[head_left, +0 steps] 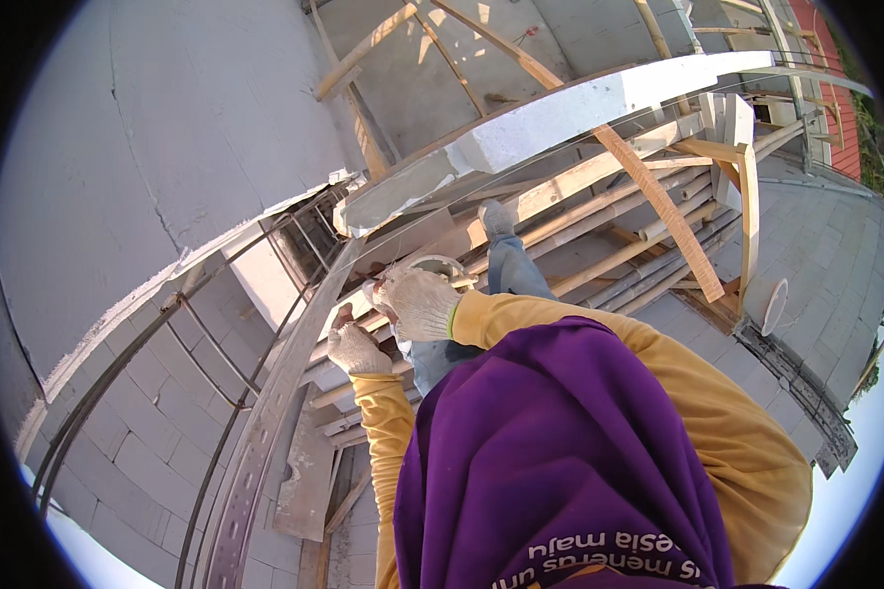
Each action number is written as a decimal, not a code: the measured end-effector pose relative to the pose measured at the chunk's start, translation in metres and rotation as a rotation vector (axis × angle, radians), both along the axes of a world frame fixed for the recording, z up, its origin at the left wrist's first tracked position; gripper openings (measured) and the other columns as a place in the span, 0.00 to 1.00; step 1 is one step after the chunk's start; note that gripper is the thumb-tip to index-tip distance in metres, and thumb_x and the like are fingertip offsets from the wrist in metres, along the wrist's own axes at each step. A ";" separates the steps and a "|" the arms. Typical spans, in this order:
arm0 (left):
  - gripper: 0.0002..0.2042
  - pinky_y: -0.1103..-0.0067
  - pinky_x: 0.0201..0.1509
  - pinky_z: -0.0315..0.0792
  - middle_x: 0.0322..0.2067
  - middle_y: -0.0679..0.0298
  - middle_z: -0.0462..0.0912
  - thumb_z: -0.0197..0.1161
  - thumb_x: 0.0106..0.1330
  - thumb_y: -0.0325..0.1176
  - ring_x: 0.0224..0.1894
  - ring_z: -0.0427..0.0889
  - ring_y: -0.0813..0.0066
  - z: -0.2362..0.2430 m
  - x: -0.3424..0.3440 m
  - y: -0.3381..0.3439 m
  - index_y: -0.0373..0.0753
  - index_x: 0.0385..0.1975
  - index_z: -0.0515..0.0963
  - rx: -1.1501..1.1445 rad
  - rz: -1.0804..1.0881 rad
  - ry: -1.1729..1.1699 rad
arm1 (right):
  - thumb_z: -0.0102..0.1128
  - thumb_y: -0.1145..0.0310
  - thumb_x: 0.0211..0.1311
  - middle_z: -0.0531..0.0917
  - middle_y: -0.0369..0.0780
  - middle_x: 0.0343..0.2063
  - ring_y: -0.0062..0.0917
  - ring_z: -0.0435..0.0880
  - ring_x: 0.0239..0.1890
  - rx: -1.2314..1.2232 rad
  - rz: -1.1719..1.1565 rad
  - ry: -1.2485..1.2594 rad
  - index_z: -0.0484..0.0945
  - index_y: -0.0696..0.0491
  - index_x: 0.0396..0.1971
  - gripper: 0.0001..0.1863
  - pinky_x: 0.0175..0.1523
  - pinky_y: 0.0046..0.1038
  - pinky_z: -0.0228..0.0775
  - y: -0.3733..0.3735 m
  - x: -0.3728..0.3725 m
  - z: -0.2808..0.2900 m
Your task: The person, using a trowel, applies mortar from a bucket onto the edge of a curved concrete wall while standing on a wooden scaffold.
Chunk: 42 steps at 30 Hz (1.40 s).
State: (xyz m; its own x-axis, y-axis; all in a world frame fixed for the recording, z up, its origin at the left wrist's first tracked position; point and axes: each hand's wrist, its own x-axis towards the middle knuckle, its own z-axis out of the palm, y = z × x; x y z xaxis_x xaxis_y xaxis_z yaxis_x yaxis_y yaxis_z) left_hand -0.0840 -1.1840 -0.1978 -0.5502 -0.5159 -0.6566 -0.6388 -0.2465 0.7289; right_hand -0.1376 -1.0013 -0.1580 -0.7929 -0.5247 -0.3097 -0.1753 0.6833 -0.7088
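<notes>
Both my hands wear white knit gloves. My left hand [358, 348] is at the long perforated metal channel [238, 525], fingers curled, with what they hold too small to make out. My right hand [414, 304] is just above and to the right of it, fingers closed and partly hidden behind the glove's back. A pale curved object [437, 265] shows just beyond my right hand; I cannot tell whether it is held. A thin line runs along beside the channel. My jeans-clad leg [516, 270] stands on timbers behind my hands.
Dark rebar [216, 353] runs along the left, below a grey wall [167, 118]. A white beam [589, 98] crosses above. Timber and bamboo poles [609, 255] lie beneath me, with a slanting board [658, 206], an upright frame [746, 216] and a white round container [771, 304] at the right.
</notes>
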 end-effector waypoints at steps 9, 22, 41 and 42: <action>0.13 0.81 0.11 0.54 0.10 0.76 0.55 0.57 0.70 0.44 0.08 0.52 0.82 0.023 -0.022 0.024 0.46 0.48 0.73 0.386 0.190 -0.103 | 0.60 0.66 0.49 0.83 0.45 0.31 0.38 0.85 0.34 0.117 0.174 0.125 0.78 0.54 0.39 0.15 0.41 0.39 0.77 -0.010 0.052 -0.028; 0.16 0.81 0.15 0.65 0.09 0.74 0.62 0.49 0.74 0.44 0.09 0.61 0.82 -0.015 -0.035 0.005 0.49 0.22 0.67 0.687 0.100 0.046 | 0.60 0.62 0.52 0.87 0.44 0.32 0.38 0.86 0.35 0.121 0.282 0.243 0.87 0.54 0.32 0.14 0.44 0.40 0.77 -0.008 0.053 -0.028; 0.12 0.72 0.42 0.79 0.46 0.67 0.80 0.57 0.71 0.37 0.43 0.81 0.69 -0.009 -0.023 -0.004 0.48 0.52 0.71 0.159 -0.148 0.081 | 0.62 0.65 0.53 0.84 0.41 0.21 0.31 0.86 0.28 -0.308 -0.270 -0.553 0.82 0.52 0.31 0.08 0.38 0.33 0.77 0.043 0.004 0.002; 0.11 0.71 0.44 0.79 0.46 0.68 0.80 0.57 0.70 0.38 0.44 0.81 0.68 -0.023 -0.014 -0.038 0.47 0.49 0.74 0.390 -0.011 0.174 | 0.61 0.64 0.55 0.84 0.41 0.19 0.30 0.86 0.26 -0.472 -0.510 -0.828 0.82 0.52 0.29 0.08 0.38 0.32 0.78 0.032 -0.001 0.012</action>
